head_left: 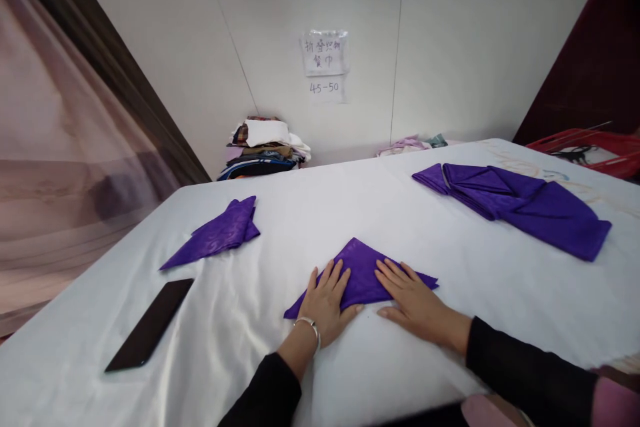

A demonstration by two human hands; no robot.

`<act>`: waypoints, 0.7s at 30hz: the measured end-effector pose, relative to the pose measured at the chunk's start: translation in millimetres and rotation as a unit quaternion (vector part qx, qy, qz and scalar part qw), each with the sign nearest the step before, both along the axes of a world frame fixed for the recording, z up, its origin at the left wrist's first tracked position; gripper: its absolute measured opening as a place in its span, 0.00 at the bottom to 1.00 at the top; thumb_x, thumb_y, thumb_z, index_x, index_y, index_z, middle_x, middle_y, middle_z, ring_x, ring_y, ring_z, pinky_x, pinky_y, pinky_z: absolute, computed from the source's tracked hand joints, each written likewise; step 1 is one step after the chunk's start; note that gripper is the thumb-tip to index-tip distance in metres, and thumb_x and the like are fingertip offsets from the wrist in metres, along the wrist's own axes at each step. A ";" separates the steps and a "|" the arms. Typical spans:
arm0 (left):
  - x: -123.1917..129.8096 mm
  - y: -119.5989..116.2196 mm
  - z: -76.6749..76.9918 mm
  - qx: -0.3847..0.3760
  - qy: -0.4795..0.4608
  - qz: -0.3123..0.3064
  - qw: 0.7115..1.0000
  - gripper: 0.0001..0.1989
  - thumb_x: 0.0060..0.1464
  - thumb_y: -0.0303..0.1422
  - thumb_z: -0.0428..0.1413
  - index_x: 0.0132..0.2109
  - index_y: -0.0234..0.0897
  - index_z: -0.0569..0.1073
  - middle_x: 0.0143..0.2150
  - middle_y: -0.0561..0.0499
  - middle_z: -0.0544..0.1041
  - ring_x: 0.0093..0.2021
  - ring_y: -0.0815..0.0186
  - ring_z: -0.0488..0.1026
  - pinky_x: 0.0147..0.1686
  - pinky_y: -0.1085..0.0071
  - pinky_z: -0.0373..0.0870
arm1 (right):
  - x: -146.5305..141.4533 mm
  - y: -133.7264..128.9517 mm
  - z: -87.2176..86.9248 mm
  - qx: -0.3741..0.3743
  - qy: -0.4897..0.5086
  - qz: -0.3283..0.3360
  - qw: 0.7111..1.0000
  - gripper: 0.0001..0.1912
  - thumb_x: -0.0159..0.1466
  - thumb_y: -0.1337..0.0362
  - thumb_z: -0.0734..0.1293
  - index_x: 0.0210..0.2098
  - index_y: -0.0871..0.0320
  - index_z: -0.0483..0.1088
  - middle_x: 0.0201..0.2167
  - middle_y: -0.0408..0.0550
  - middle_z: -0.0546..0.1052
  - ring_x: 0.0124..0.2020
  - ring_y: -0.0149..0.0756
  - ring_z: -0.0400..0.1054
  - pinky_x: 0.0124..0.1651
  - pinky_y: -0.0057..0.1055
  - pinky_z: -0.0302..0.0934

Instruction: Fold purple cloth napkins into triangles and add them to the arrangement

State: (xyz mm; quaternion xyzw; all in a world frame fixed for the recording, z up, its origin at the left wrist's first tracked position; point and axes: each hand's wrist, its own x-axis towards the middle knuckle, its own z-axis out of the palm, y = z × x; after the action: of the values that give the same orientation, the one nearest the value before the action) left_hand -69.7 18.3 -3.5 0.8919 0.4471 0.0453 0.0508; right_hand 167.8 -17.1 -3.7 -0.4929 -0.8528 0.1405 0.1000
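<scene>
Purple and triangular, the folded napkin lies on a satiny white tablecloth. Left hand and right hand rest palm-down on it, fingers extended, gripping nothing.

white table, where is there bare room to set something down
Bare white table: beyond the triangular purple cloth, between the left purple cloth and right purple bundle; also between the flat black object and the left hand. Crowded: the middle, where that hand and the right hand lie on the triangular purple cloth, and under the right purple bundle.
</scene>
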 end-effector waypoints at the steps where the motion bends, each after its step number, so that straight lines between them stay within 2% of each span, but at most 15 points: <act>1: 0.2 0.0 0.3 -0.003 0.000 0.001 1.000 0.36 0.55 0.55 0.39 0.64 0.39 0.50 0.67 0.45 0.49 0.66 0.53 0.42 0.61 0.46 0.40 | 7.7 -4.0 -0.2 0.003 -0.008 -0.004 1.000 0.36 0.63 0.45 0.53 0.64 0.56 0.44 0.65 0.52 0.45 0.65 0.46 0.36 0.63 0.50 0.33; 9: 0.9 -0.1 2.3 -0.022 0.003 0.009 1.000 0.37 0.54 0.56 0.36 0.64 0.39 0.50 0.67 0.46 0.47 0.66 0.54 0.40 0.61 0.47 0.38 | 53.0 -24.3 -9.1 0.037 -0.065 -0.033 0.997 0.34 0.65 0.47 0.51 0.65 0.53 0.38 0.65 0.48 0.45 0.65 0.44 0.37 0.63 0.50 0.37; 12: 0.2 -0.2 0.2 -0.014 -0.003 0.009 1.000 0.37 0.54 0.56 0.37 0.64 0.40 0.50 0.67 0.47 0.47 0.66 0.54 0.40 0.61 0.47 0.38 | 67.9 -28.3 -13.8 0.045 -0.085 -0.049 0.994 0.34 0.65 0.47 0.51 0.65 0.54 0.39 0.65 0.49 0.46 0.65 0.44 0.38 0.63 0.50 0.39; 15: -0.3 -0.3 -1.5 -0.006 -0.007 0.008 1.000 0.37 0.54 0.56 0.37 0.64 0.40 0.49 0.67 0.46 0.48 0.66 0.54 0.41 0.61 0.46 0.39 | 76.0 -28.1 -9.6 0.063 -0.096 -0.081 0.990 0.35 0.64 0.46 0.51 0.65 0.56 0.41 0.64 0.52 0.49 0.64 0.45 0.41 0.62 0.51 0.41; 18: 0.1 -0.6 -1.3 -0.004 -0.004 0.006 1.000 0.36 0.54 0.55 0.38 0.64 0.40 0.49 0.67 0.46 0.48 0.66 0.54 0.41 0.61 0.47 0.39 | 64.1 -22.7 7.9 0.111 -0.082 -0.094 0.986 0.35 0.64 0.45 0.52 0.64 0.58 0.44 0.64 0.53 0.49 0.65 0.45 0.40 0.63 0.50 0.40; 21: 0.7 -1.4 1.0 -0.003 0.003 0.009 1.000 0.36 0.55 0.55 0.39 0.64 0.40 0.49 0.67 0.46 0.48 0.66 0.54 0.41 0.61 0.47 0.39 | 26.2 -13.9 31.2 0.119 -0.047 -0.049 0.991 0.35 0.64 0.46 0.52 0.64 0.60 0.45 0.65 0.53 0.47 0.65 0.43 0.36 0.64 0.48 0.36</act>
State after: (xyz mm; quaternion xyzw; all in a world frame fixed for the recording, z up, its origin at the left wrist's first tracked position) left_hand -69.0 16.9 -2.5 0.8878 0.4554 0.0416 0.0522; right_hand 194.1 -31.0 27.5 -0.5246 -0.8421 0.0099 0.1247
